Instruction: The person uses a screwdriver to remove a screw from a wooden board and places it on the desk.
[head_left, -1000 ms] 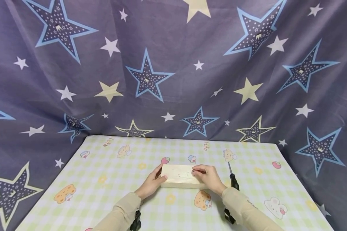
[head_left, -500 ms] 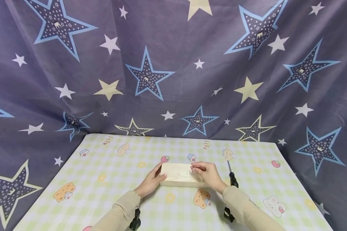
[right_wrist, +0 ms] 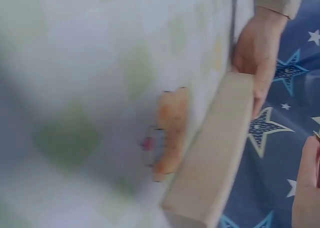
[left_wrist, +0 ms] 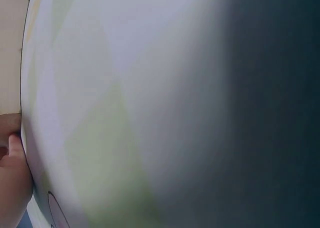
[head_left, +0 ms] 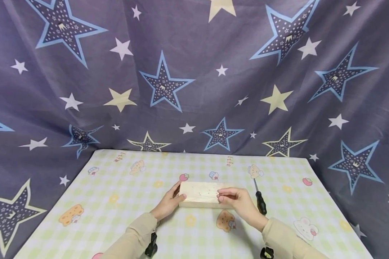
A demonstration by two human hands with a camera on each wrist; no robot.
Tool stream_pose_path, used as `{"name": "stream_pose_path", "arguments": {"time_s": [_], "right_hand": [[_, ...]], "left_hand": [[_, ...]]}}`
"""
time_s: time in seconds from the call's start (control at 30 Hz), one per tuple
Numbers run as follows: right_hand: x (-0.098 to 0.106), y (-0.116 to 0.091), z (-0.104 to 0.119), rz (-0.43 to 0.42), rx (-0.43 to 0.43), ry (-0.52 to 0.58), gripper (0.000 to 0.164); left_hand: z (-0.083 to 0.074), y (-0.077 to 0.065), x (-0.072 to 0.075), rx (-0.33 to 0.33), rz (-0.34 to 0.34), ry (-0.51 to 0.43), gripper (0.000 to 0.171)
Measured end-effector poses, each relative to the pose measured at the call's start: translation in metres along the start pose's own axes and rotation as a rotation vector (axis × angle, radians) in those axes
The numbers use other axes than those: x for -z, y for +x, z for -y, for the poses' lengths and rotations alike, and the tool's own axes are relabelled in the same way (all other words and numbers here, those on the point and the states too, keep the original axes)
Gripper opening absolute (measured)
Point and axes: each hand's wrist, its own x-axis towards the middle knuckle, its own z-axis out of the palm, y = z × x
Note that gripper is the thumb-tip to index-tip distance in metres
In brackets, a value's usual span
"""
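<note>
A pale wooden block [head_left: 199, 194] lies lengthwise on the table, with several small dark marks or holes in its top face. My left hand [head_left: 167, 205] grips its left end, the thumb on the top near edge and the fingers round the far side. Over the block's right end, my right hand [head_left: 241, 205] pinches something small between thumb and fingertips. In the right wrist view a brass-coloured tip that looks like a small screw [right_wrist: 317, 135] shows at the fingertips; most of it is hidden. The left wrist view catches only part of my hand and the block's edge.
A screwdriver [head_left: 260, 202] with a black handle lies just right of my right hand, its shaft pointing away from me. The table [head_left: 116, 230] wears a green checked cloth with cartoon prints. A starry purple curtain [head_left: 194, 97] hangs behind and at both sides.
My right hand has shifted a little to the right and towards me, still pinching the small piece. More of the screwdriver handle shows. The left hand and block stay put.
</note>
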Motion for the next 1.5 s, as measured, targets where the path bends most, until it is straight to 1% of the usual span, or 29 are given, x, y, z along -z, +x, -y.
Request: {"name": "stream_pose_path", "arguments": {"time_s": [0.13, 0.17, 0.27, 0.33, 0.47, 0.6, 0.7, 0.8, 0.97, 1.1, 1.23, 1.33, 1.4, 1.5], "right_hand": [[-0.001, -0.007, -0.015, 0.003, -0.076, 0.019, 0.033], [-0.002, -0.008, -0.021, 0.007, -0.091, 0.021, 0.032], [-0.006, -0.012, -0.033, 0.034, -0.116, 0.043, 0.031], [-0.009, -0.014, -0.039, 0.037, -0.126, 0.049, 0.031], [-0.014, -0.016, -0.048, 0.020, -0.149, 0.059, 0.030], [-0.021, -0.013, -0.056, 0.012, -0.183, 0.080, 0.027], [-0.028, -0.009, -0.064, 0.009, -0.199, 0.054, 0.025], [-0.033, -0.007, -0.070, -0.012, -0.183, -0.033, 0.021], [-0.037, -0.008, -0.071, -0.055, -0.126, -0.212, 0.015], [-0.038, -0.008, -0.070, -0.057, -0.105, -0.281, 0.013], [-0.039, -0.008, -0.067, -0.064, -0.110, -0.298, 0.013], [-0.040, -0.008, -0.067, -0.067, -0.135, -0.281, 0.013], [-0.039, -0.008, -0.067, -0.071, -0.151, -0.272, 0.013], [-0.037, -0.008, -0.068, -0.074, -0.184, -0.222, 0.015]], "left_hand": [[0.002, 0.002, 0.000, 0.001, -0.002, -0.011, 0.070], [0.006, 0.004, 0.000, 0.004, -0.003, -0.003, 0.070], [0.007, 0.003, 0.001, 0.009, -0.003, 0.004, 0.070], [0.007, 0.003, 0.001, 0.014, -0.006, 0.010, 0.070], [0.005, 0.003, 0.001, -0.002, 0.006, 0.004, 0.070], [0.004, 0.004, 0.002, -0.001, 0.014, 0.013, 0.072], [0.005, 0.005, 0.003, 0.014, 0.009, 0.027, 0.072], [0.006, 0.005, 0.003, 0.008, 0.015, 0.025, 0.073], [0.007, 0.005, 0.001, 0.011, 0.015, 0.007, 0.073], [0.002, 0.004, 0.001, 0.010, 0.004, 0.002, 0.070], [-0.011, 0.000, 0.001, 0.011, 0.011, -0.014, 0.068], [-0.018, -0.004, 0.001, 0.017, 0.017, -0.027, 0.067], [-0.016, -0.003, 0.000, 0.022, 0.017, -0.027, 0.067], [-0.007, 0.000, -0.001, 0.014, 0.005, -0.016, 0.068]]}}
